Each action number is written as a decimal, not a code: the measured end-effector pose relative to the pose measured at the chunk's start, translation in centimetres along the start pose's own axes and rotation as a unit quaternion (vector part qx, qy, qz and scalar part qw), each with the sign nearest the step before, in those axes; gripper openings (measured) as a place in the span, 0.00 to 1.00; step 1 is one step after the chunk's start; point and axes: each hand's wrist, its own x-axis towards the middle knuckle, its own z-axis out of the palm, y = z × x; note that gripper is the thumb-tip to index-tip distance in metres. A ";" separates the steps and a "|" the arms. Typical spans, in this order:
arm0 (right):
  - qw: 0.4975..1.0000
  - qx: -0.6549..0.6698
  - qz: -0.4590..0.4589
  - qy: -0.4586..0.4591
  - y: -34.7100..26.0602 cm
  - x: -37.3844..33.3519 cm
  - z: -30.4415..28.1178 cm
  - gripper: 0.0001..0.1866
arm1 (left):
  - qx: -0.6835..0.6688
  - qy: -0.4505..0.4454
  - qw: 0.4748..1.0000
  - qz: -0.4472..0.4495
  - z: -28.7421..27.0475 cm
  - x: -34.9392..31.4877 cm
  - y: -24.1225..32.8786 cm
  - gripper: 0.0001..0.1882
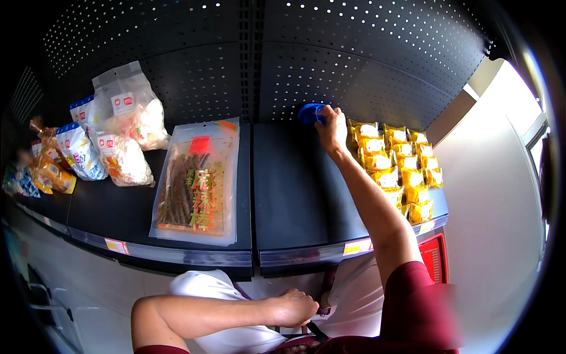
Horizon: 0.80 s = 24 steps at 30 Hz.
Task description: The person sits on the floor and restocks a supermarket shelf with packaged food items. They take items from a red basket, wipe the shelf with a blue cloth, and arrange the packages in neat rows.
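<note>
My right hand point(332, 131) reaches to the back of the black shelf point(295, 194) and grips a blue cloth point(309, 113) pressed against the perforated back panel. My left hand point(293, 308) is down at my waist, below the shelf's front edge, its fingers curled near a dark strap; whether it grips anything is hidden. Right of my right hand lie rows of small yellow snack packets point(401, 165).
A large flat clear bag of brown stick snacks point(197, 186) lies left of the shelf seam. Clear bags of white sweets point(127, 127) and blue-and-white bags point(79, 147) stand further left. A white wall point(489, 206) is on the right.
</note>
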 end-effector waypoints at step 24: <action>0.952 -0.021 -0.295 0.074 -12.7 2.0 5.0 0.12 | 0.050 0.099 0.994 -0.002 3.0 0.0 -0.2 0.07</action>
